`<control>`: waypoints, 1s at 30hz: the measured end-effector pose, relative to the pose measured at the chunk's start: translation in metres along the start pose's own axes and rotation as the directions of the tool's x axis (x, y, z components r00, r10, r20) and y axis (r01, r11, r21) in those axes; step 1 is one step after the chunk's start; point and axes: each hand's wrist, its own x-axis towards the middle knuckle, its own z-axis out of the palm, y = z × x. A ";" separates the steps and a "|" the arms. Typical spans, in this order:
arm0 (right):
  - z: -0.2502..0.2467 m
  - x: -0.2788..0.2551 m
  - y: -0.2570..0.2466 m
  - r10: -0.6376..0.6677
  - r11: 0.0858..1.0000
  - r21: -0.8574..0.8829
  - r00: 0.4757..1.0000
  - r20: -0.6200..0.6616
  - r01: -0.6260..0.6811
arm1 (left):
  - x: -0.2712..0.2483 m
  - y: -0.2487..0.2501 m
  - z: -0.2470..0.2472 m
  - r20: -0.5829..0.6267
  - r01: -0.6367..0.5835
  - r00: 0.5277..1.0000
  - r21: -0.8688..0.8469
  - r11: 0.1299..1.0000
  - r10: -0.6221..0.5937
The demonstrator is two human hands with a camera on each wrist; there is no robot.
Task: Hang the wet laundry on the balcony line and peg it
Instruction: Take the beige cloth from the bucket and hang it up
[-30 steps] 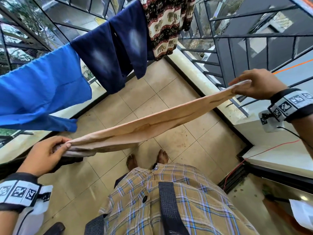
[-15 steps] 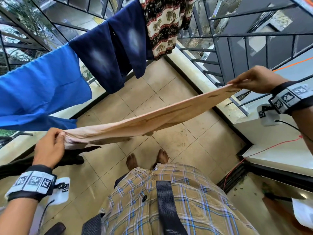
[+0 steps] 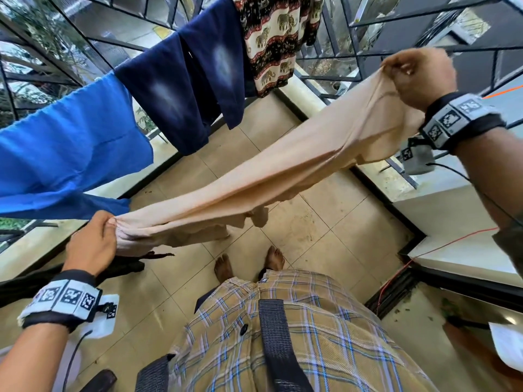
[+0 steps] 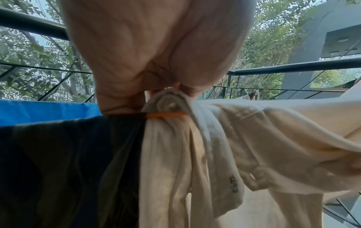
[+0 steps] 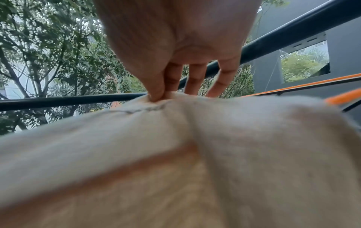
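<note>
A long beige garment [image 3: 283, 171] is stretched between my two hands across the balcony. My left hand [image 3: 93, 244] grips its bunched lower end [image 4: 170, 106] at the lower left, right at the orange line [image 4: 166, 115]. Up at the right, my right hand [image 3: 418, 75] pinches the other end [image 5: 156, 100] between thumb and fingers, beside the orange line [image 5: 343, 98]. A loose flap of the garment [image 3: 254, 219] hangs down in the middle. No pegs show in any view.
On the line hang a bright blue cloth [image 3: 65, 154], a navy garment [image 3: 184, 89] and an elephant-print cloth [image 3: 274, 38]. A black garment [image 4: 68, 169] hangs beside my left hand. Dark metal railings [image 3: 396, 21] enclose the tiled balcony floor [image 3: 325, 227]. An orange cord [image 3: 452, 241] trails at the right.
Both hands have lifted the beige garment higher, the right hand most. The cloth has opened wider near the right hand, and a flap now hangs from its middle.
</note>
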 end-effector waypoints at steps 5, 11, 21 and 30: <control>0.031 -0.009 -0.004 0.161 0.953 -0.300 0.900 0.404 -0.036 | -0.004 -0.005 0.002 0.052 0.006 0.999 -0.011 1.000 -0.006; 0.035 -0.042 0.009 0.170 0.956 -0.293 0.851 0.497 -0.019 | -0.009 -0.001 0.014 0.154 0.024 0.988 -0.031 0.999 -0.019; 0.024 -0.123 0.036 0.146 0.989 0.008 0.976 -0.160 -0.146 | -0.012 -0.005 0.002 0.087 -0.045 0.994 -0.216 0.975 0.065; 0.074 -0.137 0.041 0.537 0.592 0.603 0.819 0.201 -0.536 | -0.023 -0.012 -0.010 0.103 -0.185 0.974 -0.166 0.969 0.203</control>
